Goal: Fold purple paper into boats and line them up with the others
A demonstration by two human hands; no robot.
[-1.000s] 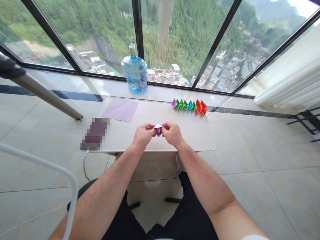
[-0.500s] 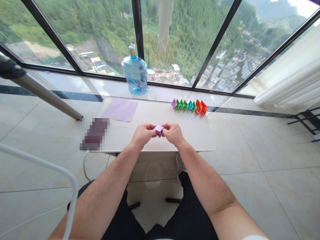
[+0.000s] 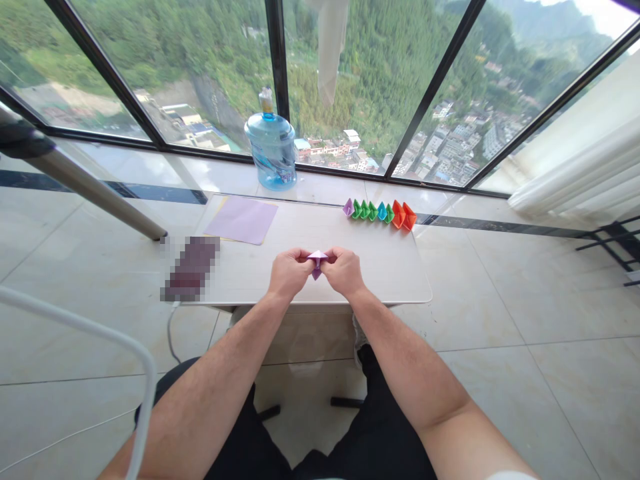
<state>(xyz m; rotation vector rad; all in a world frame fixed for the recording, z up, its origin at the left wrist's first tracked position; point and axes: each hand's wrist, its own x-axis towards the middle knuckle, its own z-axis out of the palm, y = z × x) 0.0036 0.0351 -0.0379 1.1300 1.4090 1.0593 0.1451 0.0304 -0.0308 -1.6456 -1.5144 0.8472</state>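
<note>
A small folded purple paper (image 3: 317, 257) is held between both hands just above the near middle of the white table (image 3: 395, 270). My left hand (image 3: 291, 272) pinches its left side, fingers closed. On the opposite side my right hand (image 3: 344, 270) grips it the same way, thumb in front. The paper has a pale peaked top and a point hanging below between the thumbs. Fingertips hide parts of its folds. Behind and to the right, a row of folded paper boats (image 3: 371, 211) in purple, green, blue and orange-red stands along the table's far edge.
Flat purple paper sheets (image 3: 245, 220) lie at the table's far left. A blurred-out dark rectangular object (image 3: 193, 270) rests by the left edge. A blue water jug (image 3: 271, 152) stands beyond the table by the windows. A white curved tube (image 3: 115, 337) crosses the lower left.
Both thumbs have moved inward, and the hands are slightly closer together. The purple paper has changed shape, its lower point now reaching further down between the thumbs.
</note>
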